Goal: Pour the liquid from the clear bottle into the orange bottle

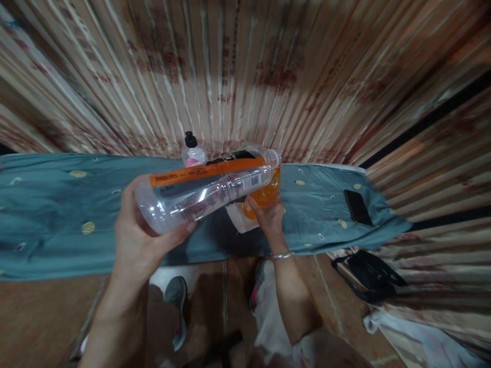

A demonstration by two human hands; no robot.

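My left hand [141, 230] grips the base of a large clear plastic bottle [207, 189] with an orange and black label. The bottle is tilted, its open neck pointing right and a little up in view, over a smaller container. My right hand [270, 212], with a bangle at the wrist, is wrapped round that orange see-through bottle [264, 194]. The neck of the big bottle hides its top, so I cannot tell whether the two touch. Under the orange bottle lies a whitish cloth or paper [240, 220].
A small clear bottle with a black cap [194, 153] stands behind the big bottle. A phone [358, 207] lies at the right on the teal cloth-covered table [57, 204]. Pleated curtains [222, 66] hang behind. A black bag [372, 273] sits below right.
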